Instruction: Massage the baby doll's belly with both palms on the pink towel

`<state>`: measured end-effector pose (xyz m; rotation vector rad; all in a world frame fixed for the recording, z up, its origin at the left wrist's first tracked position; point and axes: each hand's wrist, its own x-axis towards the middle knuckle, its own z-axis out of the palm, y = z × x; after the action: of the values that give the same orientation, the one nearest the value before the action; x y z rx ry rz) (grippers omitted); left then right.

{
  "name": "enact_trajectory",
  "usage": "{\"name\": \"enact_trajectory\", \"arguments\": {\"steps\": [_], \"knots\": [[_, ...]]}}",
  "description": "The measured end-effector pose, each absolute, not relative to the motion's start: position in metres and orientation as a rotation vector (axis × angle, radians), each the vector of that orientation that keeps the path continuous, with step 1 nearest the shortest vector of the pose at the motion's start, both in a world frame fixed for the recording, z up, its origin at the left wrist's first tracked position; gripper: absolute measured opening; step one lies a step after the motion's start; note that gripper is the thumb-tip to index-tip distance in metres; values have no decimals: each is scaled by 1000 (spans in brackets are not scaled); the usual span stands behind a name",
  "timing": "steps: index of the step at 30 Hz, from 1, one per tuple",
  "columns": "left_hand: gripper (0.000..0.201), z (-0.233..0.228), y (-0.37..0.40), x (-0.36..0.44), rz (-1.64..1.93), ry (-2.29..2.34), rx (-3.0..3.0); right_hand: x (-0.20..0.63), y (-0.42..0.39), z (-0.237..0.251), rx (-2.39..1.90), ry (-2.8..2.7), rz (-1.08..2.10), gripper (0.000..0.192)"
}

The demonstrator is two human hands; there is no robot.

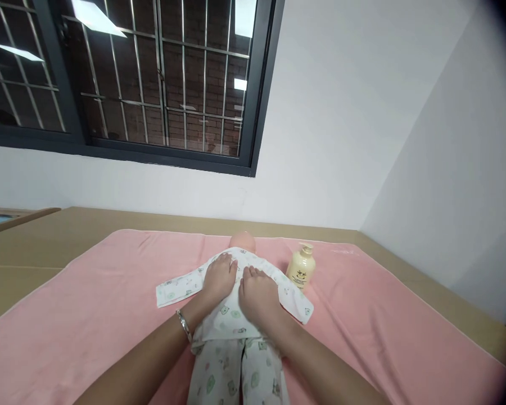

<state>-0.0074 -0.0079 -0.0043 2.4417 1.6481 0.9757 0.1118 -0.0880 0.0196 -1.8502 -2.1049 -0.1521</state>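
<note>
Illegible print [300, 277] on pale-yellow bottle [306, 262]

head camera | looks forward, down | pink sheet [109, 304] near below, window [175, 84] farther above

Tan surface [37, 244] under spread pink cloth [109, 292]; on cloth, clothed doll [230, 326], pump bottle [301, 266].

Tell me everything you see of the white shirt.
The shirt is long-sleeved, soft-looking cloth with small prints, some green. It lies spread on a pink blanket, sleeves slanting outward, hem at the matching pants. What looks like a doll's head shows past its top. The left hand and right hand rest on its front, hiding part; its fastening cannot be made out.
</note>
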Motion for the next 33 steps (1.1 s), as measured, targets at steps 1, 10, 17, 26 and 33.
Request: {"name": "enact_trajectory", "arguments": {"steps": [1,10,17,26,33], "knots": [[45,-4,-9,-7,986,1660,2456,112,-87,19,-1843,-2113,-145,48],[35,-1,-31,1,1018,1786,2603,132,-51,3,-1733,-2011,-11,55],[35,-16,-23,-1,1231,1703,2499,133,-50,-5,-1676,-1952,2,53],[29,-14,-25,-4,1208,1483,2751,133,-65,3,-1635,-1892,-159,40],[28,-12,-29,-3,1208,1557,2681,134,-57,1,-1671,-1916,-126,44]]}}
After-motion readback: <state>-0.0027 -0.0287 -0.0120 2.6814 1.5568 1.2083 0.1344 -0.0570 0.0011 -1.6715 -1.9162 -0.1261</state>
